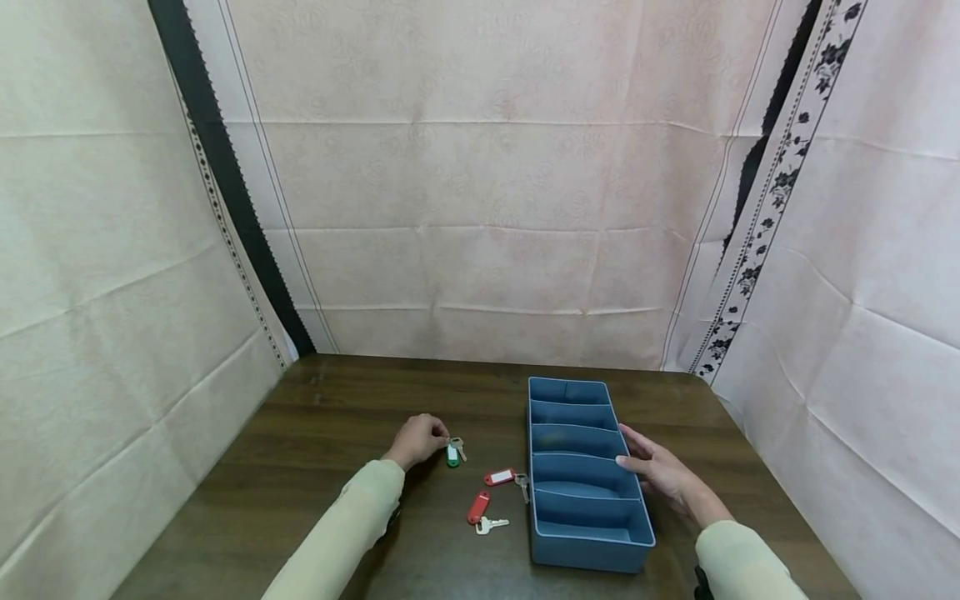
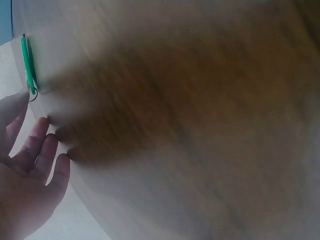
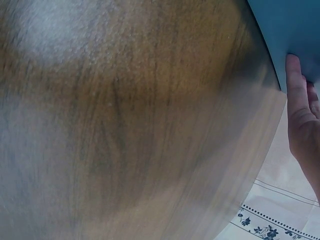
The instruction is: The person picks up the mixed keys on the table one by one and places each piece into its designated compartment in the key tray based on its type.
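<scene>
My left hand [image 1: 418,439] is at a key with a green tag [image 1: 452,454] on the table, its thumb and forefinger pinching at the ring. In the left wrist view the green tag [image 2: 28,65] shows edge-on beyond the fingertips, while the other fingers are spread. A long blue divided box [image 1: 592,556] stands to the right. My right hand [image 1: 663,475] holds its right side, thumb over the rim and fingers along the outer wall [image 3: 280,30]. Between the left hand and the box lie two keys with red tags, one tag [image 1: 498,477] beside the box and another tag [image 1: 477,507] nearer me.
The brown wooden table [image 1: 337,400] carries all of these things. Pale cloth [image 1: 480,183] hangs behind it and at both sides. The box has several compartments in a row, running away from me.
</scene>
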